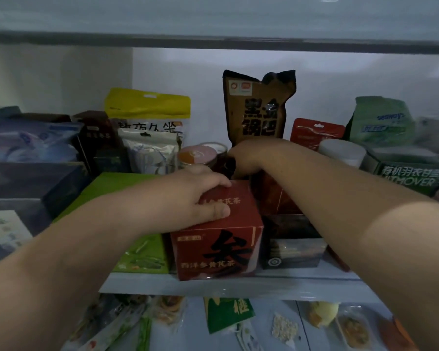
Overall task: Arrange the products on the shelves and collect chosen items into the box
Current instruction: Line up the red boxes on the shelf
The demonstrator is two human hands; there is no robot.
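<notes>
Hands apart: left hand grips the top of the red box, upright at the front edge of the shelf, print facing out; right hand grips the foot of the brown pouch standing tall behind

One red box at the front, one lime-green box, one brown pouch, one yellow bag, one white-lidded jar.

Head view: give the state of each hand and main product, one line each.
Red tea box, upright at the front edge of the shelf.
Left hand, grips the red tea box from above.
Brown pouch, standing upright.
Right hand, curled round the brown pouch's base.
Round can, lid on.
White-lidded jar, closed.
Green box, lying flat.
</notes>
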